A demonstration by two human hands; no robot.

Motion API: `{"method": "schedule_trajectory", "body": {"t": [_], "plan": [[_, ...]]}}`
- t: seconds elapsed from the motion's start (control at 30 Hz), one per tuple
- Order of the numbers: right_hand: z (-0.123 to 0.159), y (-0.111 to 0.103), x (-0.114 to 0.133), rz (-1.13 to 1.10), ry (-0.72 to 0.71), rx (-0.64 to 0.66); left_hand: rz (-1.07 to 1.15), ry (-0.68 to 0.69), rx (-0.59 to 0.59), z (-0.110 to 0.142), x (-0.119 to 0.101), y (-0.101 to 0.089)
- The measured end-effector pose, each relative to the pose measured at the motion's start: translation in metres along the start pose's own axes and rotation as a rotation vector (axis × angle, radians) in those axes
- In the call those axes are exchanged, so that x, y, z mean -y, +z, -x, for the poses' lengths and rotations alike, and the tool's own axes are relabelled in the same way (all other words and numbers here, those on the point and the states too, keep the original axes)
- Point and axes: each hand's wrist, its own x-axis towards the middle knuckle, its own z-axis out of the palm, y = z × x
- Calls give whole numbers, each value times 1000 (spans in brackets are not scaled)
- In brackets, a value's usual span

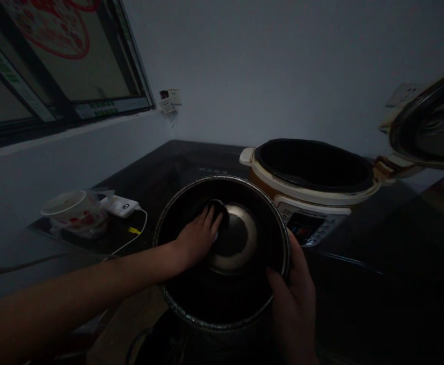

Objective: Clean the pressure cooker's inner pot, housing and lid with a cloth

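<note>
- Dark round pot (225,301): held up in front of the cooker, tilted so that its open mouth faces the head camera; a pale, shiny ring shows on its bottom.
- Right grip (298,294): pinching the pot's rim at the right side, thumb over the inner edge and the other fingers around the outside, so the pot lies to the left of this grip.
- Left grip (197,238): reaching inside the pot, with the pot's wall all around it. The fingers lie close together over a dark item (220,210) beside the ring; it is too dim to tell what that is, or whether the fingers pinch it or only press on it.
- Cooker (336,199): just beyond the pot to the right, on the dark worktop (191,157), its lid (431,137) raised at the right and a control panel (309,223) on the front.
- Bowl (79,215): left of the pot on the worktop, wrapped in clear plastic.
- White device (121,206): next to the bowl, a white cable (144,223) running from it, with a yellow tag (134,230) close by.
- Window (96,61): at upper left, with wall sockets (171,100) near its lower corner.
</note>
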Motion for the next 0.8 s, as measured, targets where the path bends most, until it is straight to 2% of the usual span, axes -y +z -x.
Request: {"method": "schedule_trajectory", "body": {"t": [0.13, 0.27, 0.43, 0.5, 0.67, 0.8], "plan": [[1, 1, 1, 0, -28, 24, 15, 16, 43, 14, 4, 13], [2, 3, 3, -4, -103, 60, 68, 95, 60, 18, 6, 10], [0, 3, 3, -9, -70, 58, 167, 515, 14, 17, 3, 5], [0, 2, 3, -10, -58, 60, 213, 623, -5, 16, -2, 5], [0, 1, 1, -14, -39, 69, 263, 650, -62, 15, -14, 11], [2, -2, -2, -15, -37, 75, 168, 570, -77, 11, -7, 12]]}}
